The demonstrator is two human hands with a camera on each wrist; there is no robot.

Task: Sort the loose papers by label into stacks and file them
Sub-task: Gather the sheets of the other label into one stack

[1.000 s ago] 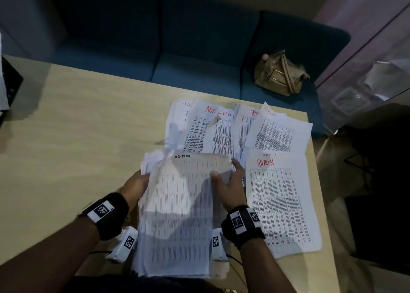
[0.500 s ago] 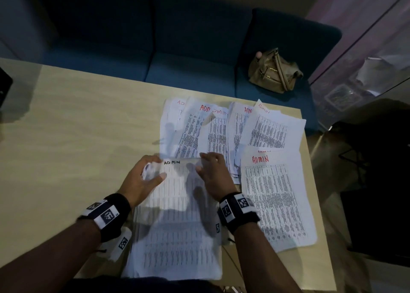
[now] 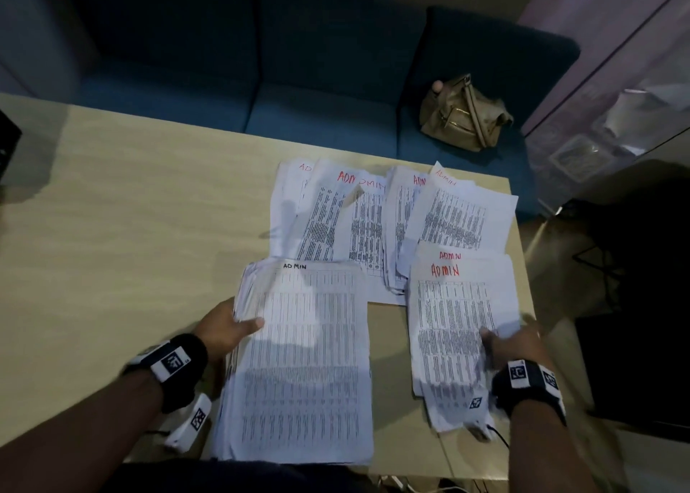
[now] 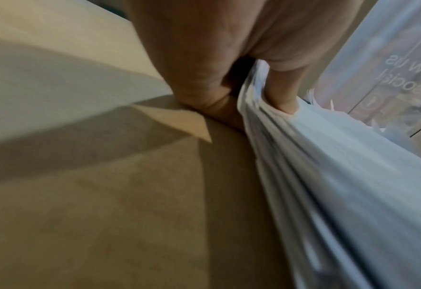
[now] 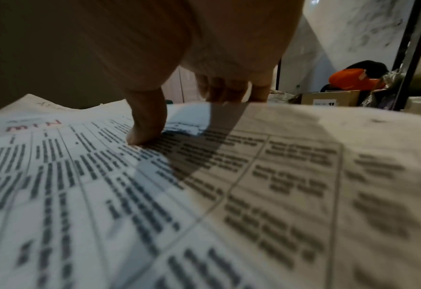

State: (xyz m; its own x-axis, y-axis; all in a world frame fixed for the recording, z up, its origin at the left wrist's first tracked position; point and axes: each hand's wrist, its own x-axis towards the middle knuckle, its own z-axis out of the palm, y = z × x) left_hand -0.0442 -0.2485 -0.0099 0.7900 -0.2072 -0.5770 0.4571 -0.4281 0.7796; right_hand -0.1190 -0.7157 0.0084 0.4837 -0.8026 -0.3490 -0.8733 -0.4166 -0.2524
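the table (image 3: 130, 231) carries three groups of paper. my thick stack (image 3: 302, 362), top sheet marked admin in black, now lies flat at the near edge; a moment ago both my hands were squaring it. my left hand (image 3: 227, 328) stays on its left edge, thumb on top and fingers curled beneath, gripping the sheets. my right hand (image 3: 511, 343) has let go and crossed to the red-labelled admin pile (image 3: 459, 320) on the right, thumb pressing its top sheet, fingers bent over the far edge. i judge i'm gathering that pile next. the fanned sheets (image 3: 373, 212) beyond wait unsorted.
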